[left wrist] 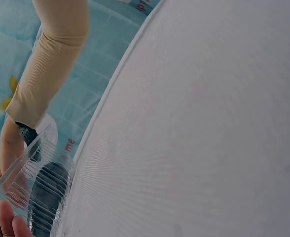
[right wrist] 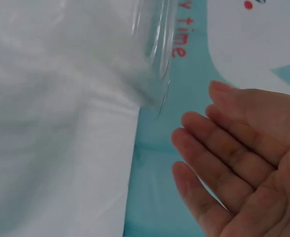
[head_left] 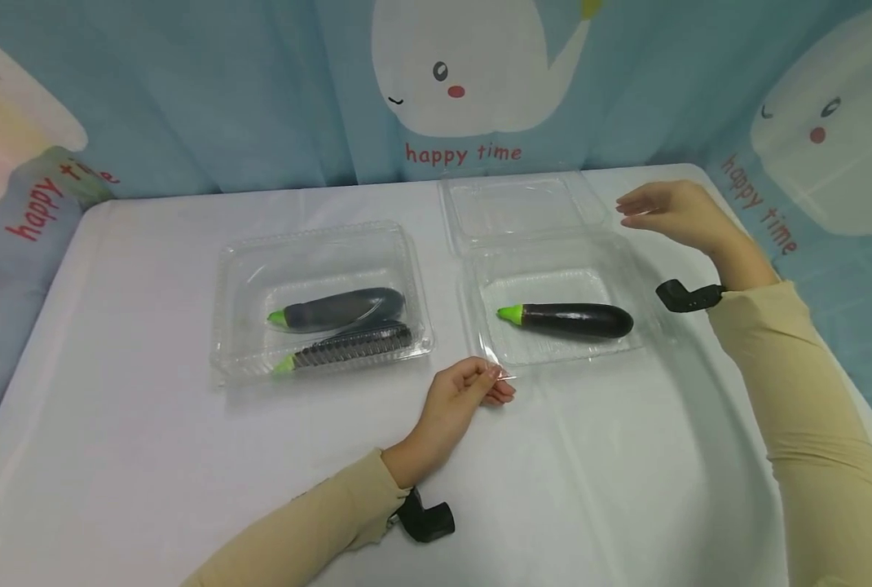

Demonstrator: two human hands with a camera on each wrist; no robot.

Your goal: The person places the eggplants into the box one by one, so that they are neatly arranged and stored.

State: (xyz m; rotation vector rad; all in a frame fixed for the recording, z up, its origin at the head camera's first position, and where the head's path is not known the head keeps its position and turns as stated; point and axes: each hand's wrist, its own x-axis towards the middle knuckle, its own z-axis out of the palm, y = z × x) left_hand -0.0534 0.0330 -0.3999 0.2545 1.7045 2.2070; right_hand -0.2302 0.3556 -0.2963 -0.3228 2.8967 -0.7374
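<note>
An open clear plastic clamshell box (head_left: 535, 285) holds one dark eggplant (head_left: 577, 320) with a bright green stem end. Its lid (head_left: 520, 205) lies folded back toward the curtain. Thumb and fingers of my left hand (head_left: 447, 399) pinch the box's near left corner; the left wrist view catches only a few fingertips (left wrist: 6, 217) beside the ribbed plastic wall. My right hand (head_left: 672, 214) is held beside the lid's right edge with fingers loosely extended. In the right wrist view its palm (right wrist: 263, 197) faces the camera, holding nothing, apart from the clear plastic edge (right wrist: 160, 64).
Left of the open box sits a second clamshell box (head_left: 248, 273), its lid down over two eggplants, one (head_left: 344, 310) behind the other (head_left: 348, 346). Both boxes rest on a white-covered table (head_left: 135, 424). A blue curtain (head_left: 260, 98) with whale prints surrounds the table's far side.
</note>
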